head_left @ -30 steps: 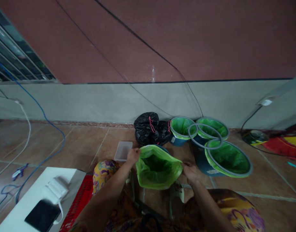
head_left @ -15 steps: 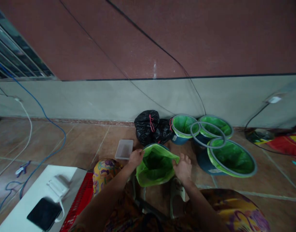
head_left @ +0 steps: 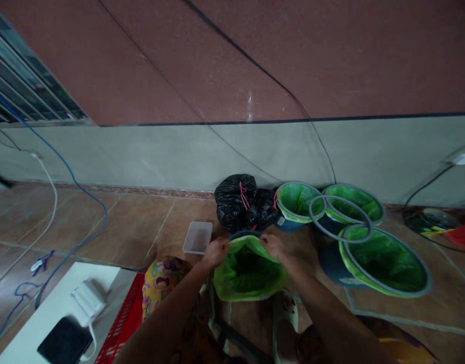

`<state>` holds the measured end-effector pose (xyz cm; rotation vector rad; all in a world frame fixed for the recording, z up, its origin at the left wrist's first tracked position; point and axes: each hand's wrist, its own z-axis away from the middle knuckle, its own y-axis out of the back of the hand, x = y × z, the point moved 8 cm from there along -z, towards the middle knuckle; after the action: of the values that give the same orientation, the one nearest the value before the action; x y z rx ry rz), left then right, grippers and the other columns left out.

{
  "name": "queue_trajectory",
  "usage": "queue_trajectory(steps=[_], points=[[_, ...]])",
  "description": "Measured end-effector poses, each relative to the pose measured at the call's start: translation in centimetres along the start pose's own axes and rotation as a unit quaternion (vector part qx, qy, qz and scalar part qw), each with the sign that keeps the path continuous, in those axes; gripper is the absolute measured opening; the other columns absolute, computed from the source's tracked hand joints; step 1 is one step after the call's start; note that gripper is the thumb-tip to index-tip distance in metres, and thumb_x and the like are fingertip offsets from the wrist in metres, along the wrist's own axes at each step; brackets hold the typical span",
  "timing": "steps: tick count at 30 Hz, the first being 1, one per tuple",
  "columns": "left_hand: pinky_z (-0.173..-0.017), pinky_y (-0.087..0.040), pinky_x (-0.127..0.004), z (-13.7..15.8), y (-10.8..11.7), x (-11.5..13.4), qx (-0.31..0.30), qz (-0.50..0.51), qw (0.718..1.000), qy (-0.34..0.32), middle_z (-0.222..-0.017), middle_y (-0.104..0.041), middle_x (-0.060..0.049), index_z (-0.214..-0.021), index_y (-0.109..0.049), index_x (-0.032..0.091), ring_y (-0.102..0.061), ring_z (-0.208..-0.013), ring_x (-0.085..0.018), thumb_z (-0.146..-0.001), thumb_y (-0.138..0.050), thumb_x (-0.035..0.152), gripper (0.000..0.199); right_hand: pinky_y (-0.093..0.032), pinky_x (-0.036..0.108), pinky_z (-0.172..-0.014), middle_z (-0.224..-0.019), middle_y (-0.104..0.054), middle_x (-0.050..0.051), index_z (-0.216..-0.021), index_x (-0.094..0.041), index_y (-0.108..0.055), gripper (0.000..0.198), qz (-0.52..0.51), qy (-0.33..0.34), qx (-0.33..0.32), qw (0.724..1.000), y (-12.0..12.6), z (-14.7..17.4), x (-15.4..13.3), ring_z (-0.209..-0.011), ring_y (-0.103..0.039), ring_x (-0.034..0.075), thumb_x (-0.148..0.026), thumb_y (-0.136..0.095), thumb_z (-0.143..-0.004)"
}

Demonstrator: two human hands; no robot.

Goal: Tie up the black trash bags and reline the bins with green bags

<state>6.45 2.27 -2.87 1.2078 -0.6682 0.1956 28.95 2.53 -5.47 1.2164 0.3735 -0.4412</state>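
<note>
A green garbage bag hangs wide over a dark blue bin, whose back rim barely shows behind it. My left hand grips the bag's edge at the back left. At the back right, my right hand pinches the same edge near the rim. The bag's front side bulges toward me, and its inside is dark. To the right, a loose grey ring lies across the tops of several green-lined bins, the nearest being a large bin.
Two tied black garbage bags lean near the wall. A clear plastic tray lies on the floor at left. A white board with a phone and a white charger is beside a red crate. Cables cross the floor.
My right hand has moved left and back along the bag's edge, toward the rear rim. The bag's front now droops fuller. The view has shifted slightly left.
</note>
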Motion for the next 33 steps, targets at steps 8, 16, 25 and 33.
queue_trajectory(steps=[8,16,25,33], points=[[-0.101,-0.045,-0.038,-3.5,-1.1,1.1,-0.034,-0.132,0.988,0.067,-0.130,-0.064,-0.012,-0.131,-0.060,0.021,-0.059,-0.120,-0.028,-0.083,-0.062,0.024,0.048,-0.045,0.026,-0.070,-0.078,-0.070,0.006,-0.077,-0.015,-0.071,0.017,-0.133,0.016,0.027,0.991,-0.3,-1.8,2.3,-0.074,-0.062,0.018,-0.014,-0.055,-0.079],[-0.089,-0.049,-0.032,-8.7,-4.0,2.9,-0.066,-0.043,0.997,0.020,-0.098,-0.075,-0.010,-0.105,-0.074,0.017,-0.069,-0.095,-0.022,-0.093,-0.051,0.033,0.031,-0.042,0.023,-0.065,-0.072,-0.069,0.001,-0.071,-0.018,-0.069,0.012,-0.225,0.037,0.024,0.973,-1.2,-3.4,2.9,-0.069,-0.061,0.015,-0.012,-0.058,-0.072],[-0.083,-0.047,-0.028,-11.0,-5.4,-1.8,0.003,0.007,0.994,0.104,-0.097,-0.075,-0.011,-0.099,-0.075,0.013,-0.068,-0.090,-0.020,-0.094,-0.046,0.020,0.030,-0.045,0.028,-0.068,-0.080,-0.075,0.007,-0.077,-0.018,-0.075,0.013,-0.162,-0.107,0.088,0.977,-2.2,-5.4,8.1,-0.075,-0.066,0.021,-0.021,-0.062,-0.077],[-0.085,-0.048,-0.031,-13.0,-7.1,-4.0,-0.005,0.007,0.991,0.133,-0.098,-0.075,-0.012,-0.097,-0.074,0.015,-0.068,-0.094,-0.023,-0.091,-0.052,0.028,0.027,-0.049,0.027,-0.067,-0.077,-0.076,0.006,-0.077,-0.019,-0.077,0.019,-0.251,-0.163,0.052,0.953,-4.5,-6.5,10.8,-0.075,-0.069,0.022,-0.031,-0.062,-0.074]])
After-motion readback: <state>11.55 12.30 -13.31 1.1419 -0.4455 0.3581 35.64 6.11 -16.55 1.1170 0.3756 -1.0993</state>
